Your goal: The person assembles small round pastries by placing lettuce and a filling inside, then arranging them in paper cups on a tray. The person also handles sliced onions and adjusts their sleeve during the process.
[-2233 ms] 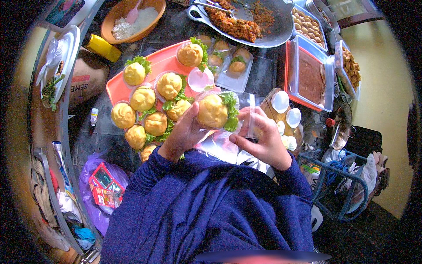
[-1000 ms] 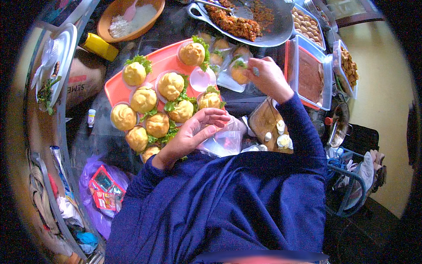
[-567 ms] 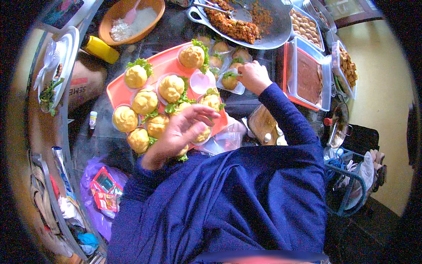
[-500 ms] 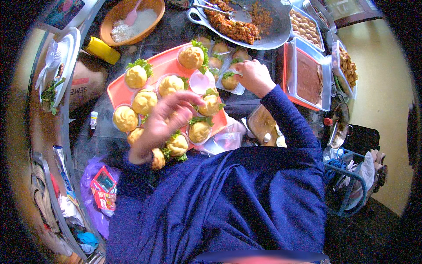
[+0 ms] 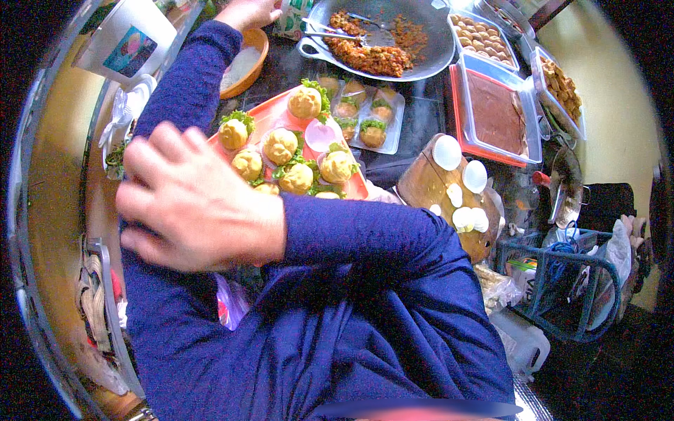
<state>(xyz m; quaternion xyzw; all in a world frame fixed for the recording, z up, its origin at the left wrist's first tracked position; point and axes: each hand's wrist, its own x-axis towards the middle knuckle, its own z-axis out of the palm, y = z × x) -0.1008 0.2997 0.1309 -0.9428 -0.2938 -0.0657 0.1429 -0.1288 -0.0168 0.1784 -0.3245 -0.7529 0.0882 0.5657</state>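
Note:
My right arm reaches across my body, and my right hand (image 5: 200, 200), blurred, is over my left upper arm with fingers bent and apart; nothing shows in it. My left hand (image 5: 249, 12) is stretched to the top edge, partly cut off, beside a green and white package (image 5: 291, 17). Whether it grips anything is hidden. Beyond the right forearm lies an orange tray (image 5: 263, 119) with several yellow buns (image 5: 279, 145) on lettuce in paper cups; one pale paper cup (image 5: 319, 136) there holds no bun. A clear plastic tray (image 5: 394, 135) holds more filled buns (image 5: 372, 132).
A wok (image 5: 437, 45) of reddish filling stands at the back, beside an orange bowl (image 5: 261, 63) of white food. At right are a container of brown food (image 5: 495, 116), a tray of small round pieces (image 5: 481, 36), a wooden board (image 5: 430, 168) with white cups, and a blue basket (image 5: 562, 309).
My right hand has left the clear tray and swung left across my body. My left hand has moved from above the buns to the far top edge. The view has shifted, showing more of the board.

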